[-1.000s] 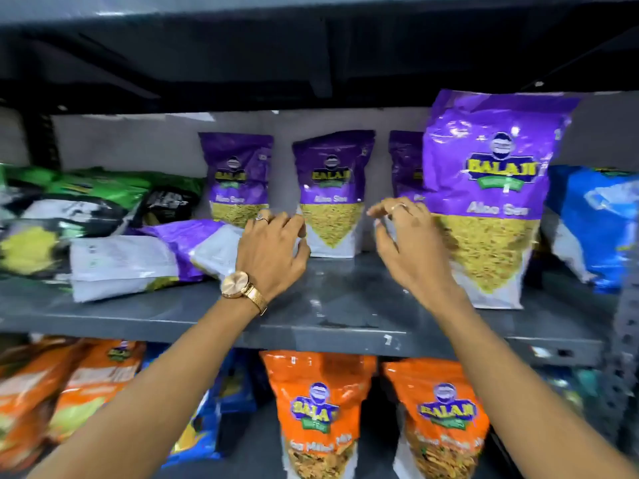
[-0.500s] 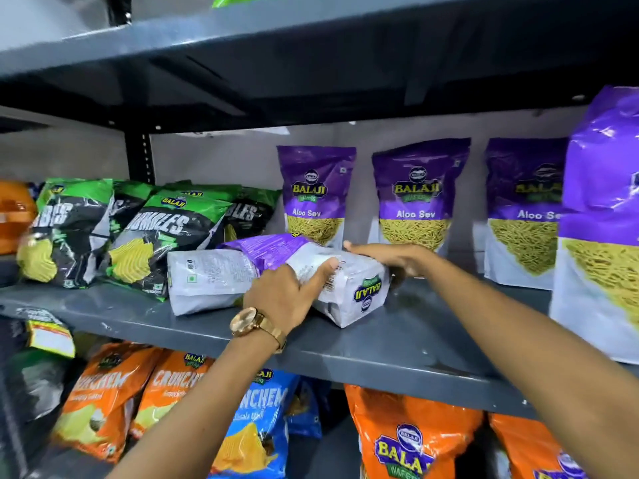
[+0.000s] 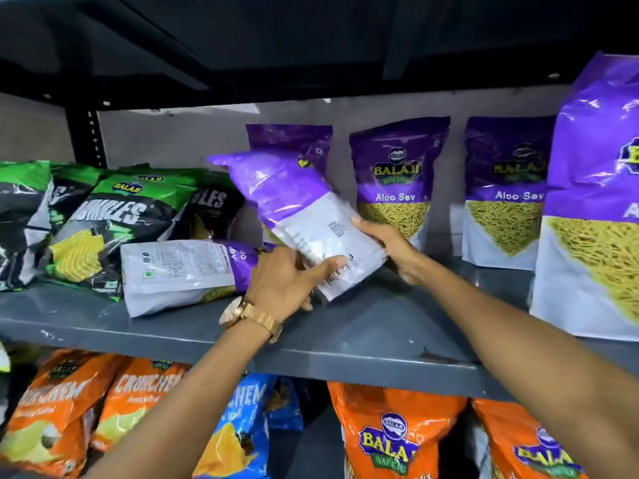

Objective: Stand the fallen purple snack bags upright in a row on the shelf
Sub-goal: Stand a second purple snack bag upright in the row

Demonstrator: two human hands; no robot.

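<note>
I hold a purple and white snack bag (image 3: 297,209) tilted above the grey shelf (image 3: 363,333), its back side toward me and its purple top pointing up left. My left hand (image 3: 288,278) grips its lower white end from the front, thumb across it. My right hand (image 3: 390,247) grips the same end from the right. A second purple bag (image 3: 183,271) lies flat on the shelf just left of my left hand. Three purple bags (image 3: 397,181) stand upright along the back wall, one partly hidden behind the held bag. A larger-looking purple bag (image 3: 594,209) stands near the front at the right.
Green and black snack bags (image 3: 90,223) lean in a pile at the shelf's left. Orange bags (image 3: 397,433) and a blue bag (image 3: 238,430) fill the shelf below. A dark shelf (image 3: 276,46) hangs close overhead. Bare shelf surface lies in front of the standing bags.
The top fallen bag has been lifted off the lower one and swung up to a steep tilt in both hands. The view has shifted slightly to the left.
</note>
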